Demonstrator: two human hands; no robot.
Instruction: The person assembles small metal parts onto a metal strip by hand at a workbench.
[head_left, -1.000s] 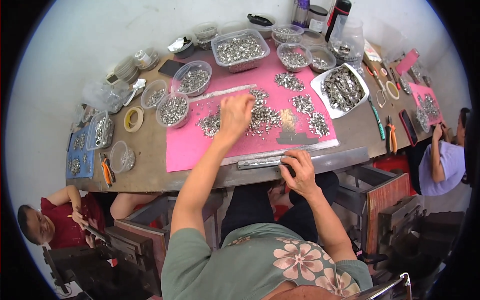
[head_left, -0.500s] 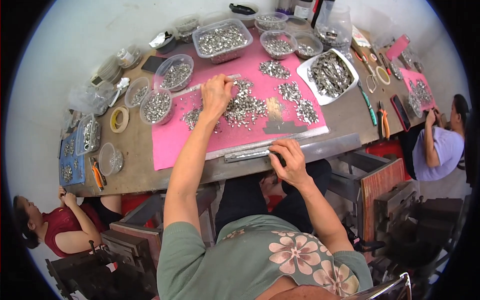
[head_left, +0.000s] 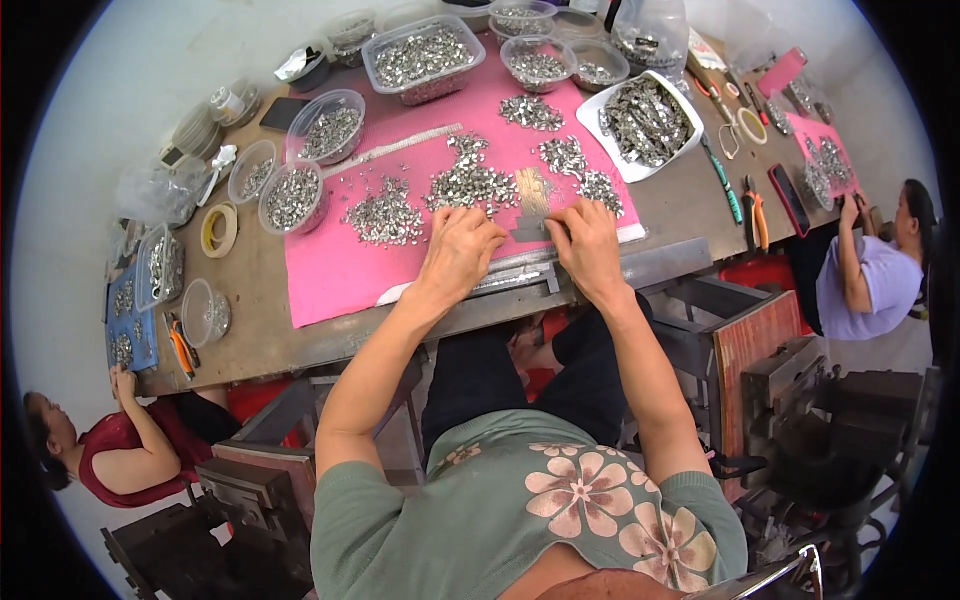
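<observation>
Both hands hover at the near edge of a pink cloth (head_left: 400, 170). My left hand (head_left: 462, 250) has thumb and fingertips pressed together by the left end of a flat grey strip (head_left: 530, 230); anything pinched is too small to tell. My right hand (head_left: 590, 245) is closed too, fingertips at the strip's right end, which it partly covers. Just below lies a long metal bar with a bright channel (head_left: 510, 280), a small dark piece (head_left: 552, 279) standing across it. Small shiny metal pieces (head_left: 470, 188) are heaped beyond my hands, beside a gold-coloured patch (head_left: 530, 190).
Tubs of metal pieces (head_left: 292, 198) line the left and back, with a white tray (head_left: 606, 122) at back right. Orange-handled pliers (head_left: 757, 222), a green-handled tool (head_left: 727, 190) and a phone (head_left: 789, 200) lie right. One person (head_left: 875, 275) sits on each side.
My left hand has come back from the heaps toward the cloth's near edge. My right hand has left the metal bar and risen to the grey strip. The view has shifted slightly.
</observation>
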